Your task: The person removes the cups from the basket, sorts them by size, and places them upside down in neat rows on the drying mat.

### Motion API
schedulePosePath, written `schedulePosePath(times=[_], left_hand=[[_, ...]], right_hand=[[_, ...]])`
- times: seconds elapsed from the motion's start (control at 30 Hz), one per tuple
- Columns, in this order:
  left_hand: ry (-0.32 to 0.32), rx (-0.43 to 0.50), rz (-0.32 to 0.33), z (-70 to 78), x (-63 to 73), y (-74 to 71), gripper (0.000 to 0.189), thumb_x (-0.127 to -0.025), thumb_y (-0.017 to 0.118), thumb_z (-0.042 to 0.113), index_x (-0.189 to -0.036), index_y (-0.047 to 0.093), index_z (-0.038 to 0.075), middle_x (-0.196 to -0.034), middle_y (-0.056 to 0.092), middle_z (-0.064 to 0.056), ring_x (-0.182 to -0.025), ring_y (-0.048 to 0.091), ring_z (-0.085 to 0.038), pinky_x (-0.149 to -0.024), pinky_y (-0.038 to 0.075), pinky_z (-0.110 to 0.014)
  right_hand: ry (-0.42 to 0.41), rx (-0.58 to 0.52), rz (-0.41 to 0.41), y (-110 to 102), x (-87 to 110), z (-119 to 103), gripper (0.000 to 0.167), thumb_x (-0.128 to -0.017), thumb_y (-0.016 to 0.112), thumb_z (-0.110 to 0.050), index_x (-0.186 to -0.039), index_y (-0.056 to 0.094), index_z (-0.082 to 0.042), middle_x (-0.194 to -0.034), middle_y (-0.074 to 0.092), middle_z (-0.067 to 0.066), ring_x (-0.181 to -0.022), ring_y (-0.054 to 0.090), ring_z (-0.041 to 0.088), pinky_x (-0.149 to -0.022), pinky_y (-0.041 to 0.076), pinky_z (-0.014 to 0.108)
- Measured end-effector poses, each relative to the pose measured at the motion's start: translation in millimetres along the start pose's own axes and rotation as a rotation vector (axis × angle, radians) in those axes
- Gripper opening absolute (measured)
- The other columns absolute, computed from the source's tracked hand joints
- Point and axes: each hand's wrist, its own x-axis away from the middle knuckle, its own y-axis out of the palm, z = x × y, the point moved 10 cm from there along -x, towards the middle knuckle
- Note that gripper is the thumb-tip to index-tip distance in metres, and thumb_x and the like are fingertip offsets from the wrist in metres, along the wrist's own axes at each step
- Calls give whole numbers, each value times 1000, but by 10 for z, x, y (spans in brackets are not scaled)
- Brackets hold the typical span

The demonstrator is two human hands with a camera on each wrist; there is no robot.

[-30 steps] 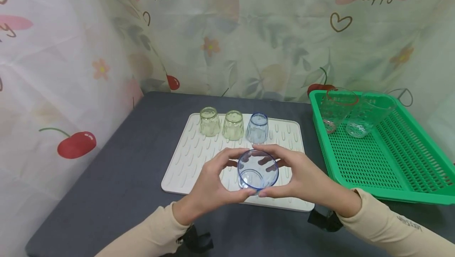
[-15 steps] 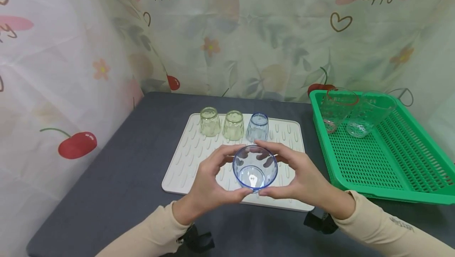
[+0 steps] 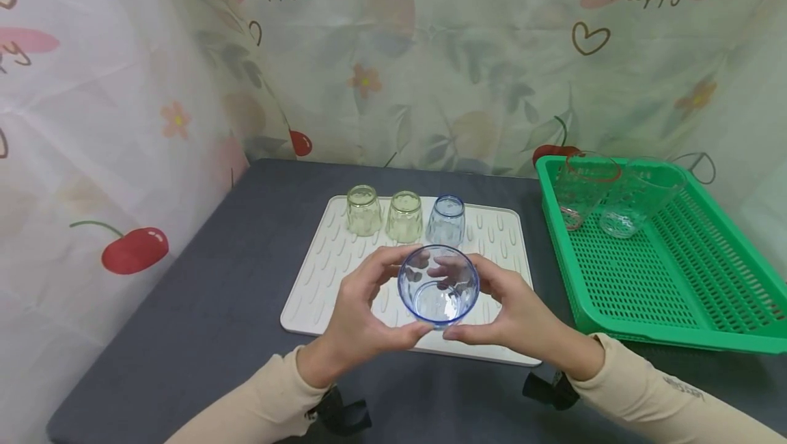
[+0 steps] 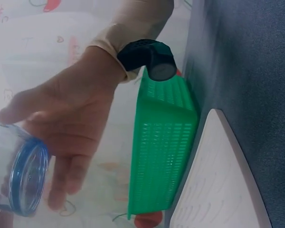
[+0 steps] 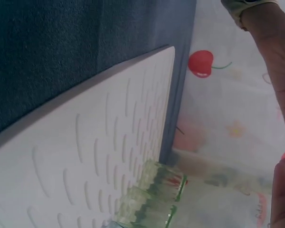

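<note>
A blue-tinted drinking glass (image 3: 438,294) is held above the front of the white draining mat (image 3: 307,300), its open mouth tipped toward the head camera. My left hand (image 3: 359,311) grips its left side, with the thumb at the near side and fingers behind. On the other side my right hand (image 3: 513,311) holds it likewise, its fingers showing through the clear wall. The left wrist view catches the base of the glass (image 4: 26,178) and the right palm (image 4: 73,111). Upside down at the mat's back stand two green glasses (image 3: 363,212) (image 3: 404,217) and one blue glass (image 3: 446,220).
To the right sits a green plastic basket (image 3: 664,280), holding a red-rimmed clear glass (image 3: 584,188) and another clear glass (image 3: 639,198) at its far left corner. A dark grey cloth (image 3: 203,280) covers the table. Patterned curtains (image 3: 430,75) hang behind and to the left.
The glass has risen slightly and shifted left in the head view, its mouth turned more toward the camera. My right hand has moved a little left with it. The standing glasses have not moved.
</note>
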Motion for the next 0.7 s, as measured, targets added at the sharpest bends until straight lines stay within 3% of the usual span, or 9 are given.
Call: schedulePosePath(times=[0.33, 0.57, 0.7], left_hand=[[32, 57, 10, 92, -34, -8, 69, -75, 81, 18, -130, 49, -9, -122, 57, -23, -112, 58, -21, -92, 53, -34], [49, 116, 15, 80, -29, -8, 68, -80, 78, 22, -129, 47, -13, -121, 56, -27, -109, 60, -23, -90, 54, -34], [52, 183, 19, 54, -22, -10, 70, -83, 75, 25, -130, 43, -16, -119, 55, -31, -110, 62, -24, -89, 55, -37]], right_hand=[[43, -34, -53, 108, 43, 105, 64, -78, 82, -14, -135, 53, -11, -119, 65, 3, -105, 66, 15, -92, 53, 29], [77, -70, -47, 84, 54, 123, 64, -77, 82, -12, -133, 52, -13, -124, 62, 2, -109, 63, 16, -94, 52, 27], [56, -91, -29, 27, 57, 83, 61, -77, 82, -8, -130, 53, -11, -123, 61, 4, -110, 62, 12, -94, 51, 25]])
